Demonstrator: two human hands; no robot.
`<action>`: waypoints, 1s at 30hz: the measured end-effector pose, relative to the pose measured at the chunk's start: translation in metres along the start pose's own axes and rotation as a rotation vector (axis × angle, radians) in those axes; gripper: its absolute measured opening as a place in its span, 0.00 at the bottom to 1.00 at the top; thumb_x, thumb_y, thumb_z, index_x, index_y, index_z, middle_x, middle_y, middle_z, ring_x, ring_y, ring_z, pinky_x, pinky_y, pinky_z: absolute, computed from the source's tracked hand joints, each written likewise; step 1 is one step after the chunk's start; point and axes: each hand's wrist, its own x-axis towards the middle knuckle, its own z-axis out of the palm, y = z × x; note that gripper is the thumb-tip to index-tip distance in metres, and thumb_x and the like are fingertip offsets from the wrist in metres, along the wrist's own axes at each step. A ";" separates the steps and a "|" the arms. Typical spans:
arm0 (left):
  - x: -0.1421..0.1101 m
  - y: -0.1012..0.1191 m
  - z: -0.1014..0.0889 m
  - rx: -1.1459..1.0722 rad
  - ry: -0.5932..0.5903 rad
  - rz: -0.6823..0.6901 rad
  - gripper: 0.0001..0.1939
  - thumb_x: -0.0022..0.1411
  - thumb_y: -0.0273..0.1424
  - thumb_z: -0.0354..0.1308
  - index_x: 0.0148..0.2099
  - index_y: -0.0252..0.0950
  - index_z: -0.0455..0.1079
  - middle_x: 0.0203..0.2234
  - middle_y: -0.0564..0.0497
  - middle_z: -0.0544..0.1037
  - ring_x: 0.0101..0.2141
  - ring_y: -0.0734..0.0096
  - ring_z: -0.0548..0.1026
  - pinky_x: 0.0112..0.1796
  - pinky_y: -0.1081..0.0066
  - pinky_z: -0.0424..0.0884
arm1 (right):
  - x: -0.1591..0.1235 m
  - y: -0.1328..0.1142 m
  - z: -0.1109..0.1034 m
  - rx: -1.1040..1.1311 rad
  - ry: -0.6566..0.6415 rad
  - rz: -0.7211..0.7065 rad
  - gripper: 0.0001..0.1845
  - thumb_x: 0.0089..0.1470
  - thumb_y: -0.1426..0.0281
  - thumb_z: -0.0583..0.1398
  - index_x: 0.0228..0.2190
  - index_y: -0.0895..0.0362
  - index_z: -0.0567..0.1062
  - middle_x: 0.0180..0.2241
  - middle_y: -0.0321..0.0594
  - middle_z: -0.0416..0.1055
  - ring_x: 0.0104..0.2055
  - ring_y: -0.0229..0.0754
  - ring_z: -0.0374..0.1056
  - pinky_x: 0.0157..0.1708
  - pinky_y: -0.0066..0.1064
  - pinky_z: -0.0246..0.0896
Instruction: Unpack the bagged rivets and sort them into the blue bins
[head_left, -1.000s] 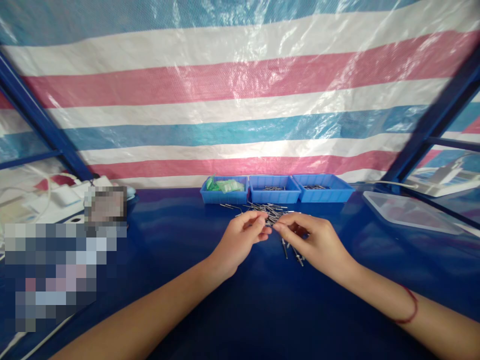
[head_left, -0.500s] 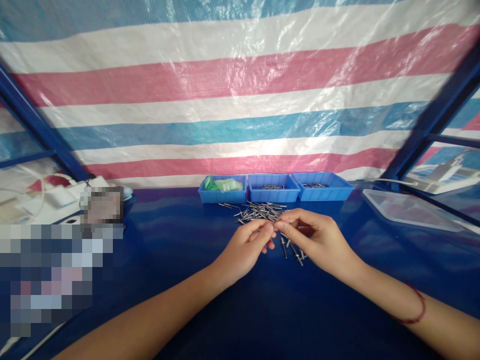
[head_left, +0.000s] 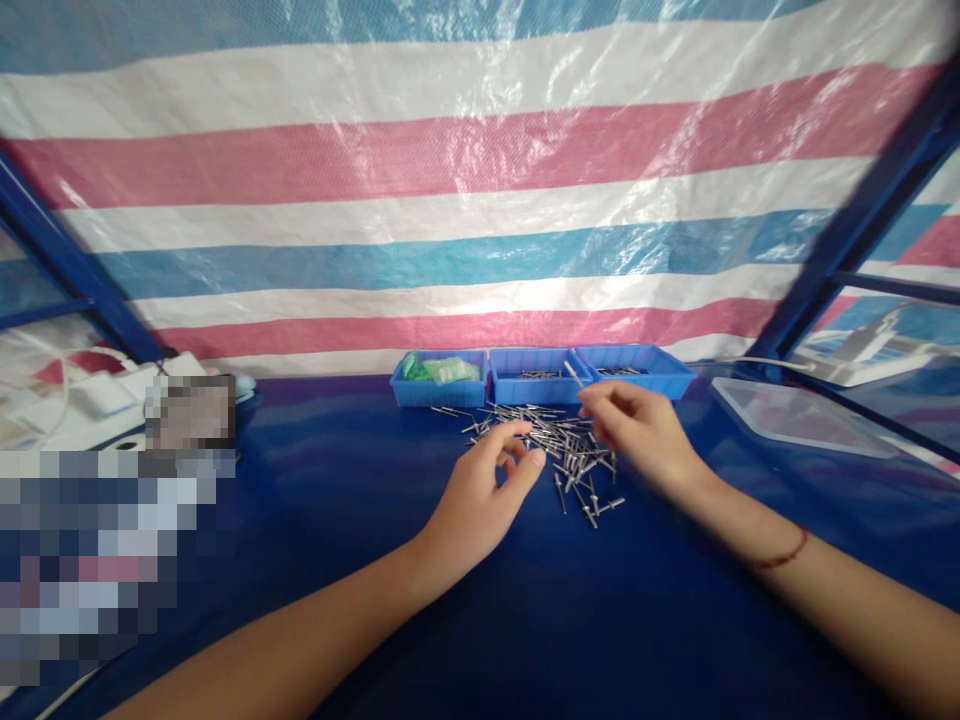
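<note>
A loose pile of silvery pop rivets lies on the blue table. My right hand pinches one pop rivet, which points up and left in front of the middle blue bin. At the pile's left side, my left hand hovers with thumb and fingers apart, nothing between them. Some rivets lie inside the middle bin and more in the right blue bin. Green plastic bags fill the left blue bin.
A translucent plastic lid lies at the right. White power strips and cables are at the left, by a pixelated area. Blue metal posts flank the table, and a striped plastic sheet hangs behind the bins.
My hands were together over the pile and have come apart. The right one moved up toward the middle bin with a rivet; the left one opened and stayed near the pile.
</note>
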 end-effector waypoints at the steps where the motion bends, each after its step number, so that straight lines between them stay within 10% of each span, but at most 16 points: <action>1: -0.001 0.000 0.000 0.079 -0.032 0.056 0.13 0.62 0.33 0.53 0.48 0.37 0.67 0.34 0.51 0.74 0.32 0.72 0.71 0.35 0.72 0.67 | 0.009 0.007 -0.009 -0.079 0.093 0.002 0.19 0.49 0.54 0.59 0.24 0.58 0.72 0.17 0.36 0.68 0.16 0.34 0.59 0.16 0.27 0.53; 5: -0.003 0.000 0.001 0.325 -0.191 0.216 0.09 0.63 0.28 0.51 0.42 0.37 0.72 0.37 0.50 0.75 0.38 0.69 0.72 0.43 0.67 0.66 | 0.040 0.031 -0.042 -0.400 0.341 0.005 0.18 0.51 0.57 0.56 0.27 0.59 0.75 0.22 0.42 0.73 0.22 0.41 0.66 0.22 0.30 0.57; 10: -0.004 -0.003 0.001 0.583 -0.273 0.291 0.12 0.63 0.32 0.52 0.47 0.42 0.72 0.41 0.49 0.74 0.42 0.63 0.71 0.43 0.62 0.65 | 0.045 0.038 -0.046 -0.493 0.350 0.003 0.19 0.51 0.58 0.56 0.34 0.59 0.76 0.25 0.43 0.74 0.26 0.45 0.69 0.27 0.33 0.59; 23: 0.010 -0.008 -0.004 0.690 -0.432 0.478 0.10 0.65 0.33 0.52 0.36 0.36 0.72 0.35 0.51 0.73 0.37 0.68 0.70 0.40 0.69 0.64 | -0.012 -0.015 -0.001 -0.327 -0.108 -0.324 0.12 0.55 0.64 0.54 0.34 0.58 0.73 0.23 0.35 0.70 0.19 0.35 0.62 0.23 0.28 0.59; 30: 0.009 -0.011 -0.001 0.136 -0.186 0.076 0.11 0.66 0.35 0.47 0.36 0.34 0.66 0.27 0.53 0.70 0.30 0.73 0.68 0.33 0.73 0.64 | -0.027 -0.023 0.010 -0.006 -0.348 -0.177 0.09 0.52 0.65 0.58 0.33 0.58 0.74 0.29 0.39 0.73 0.24 0.35 0.66 0.23 0.27 0.62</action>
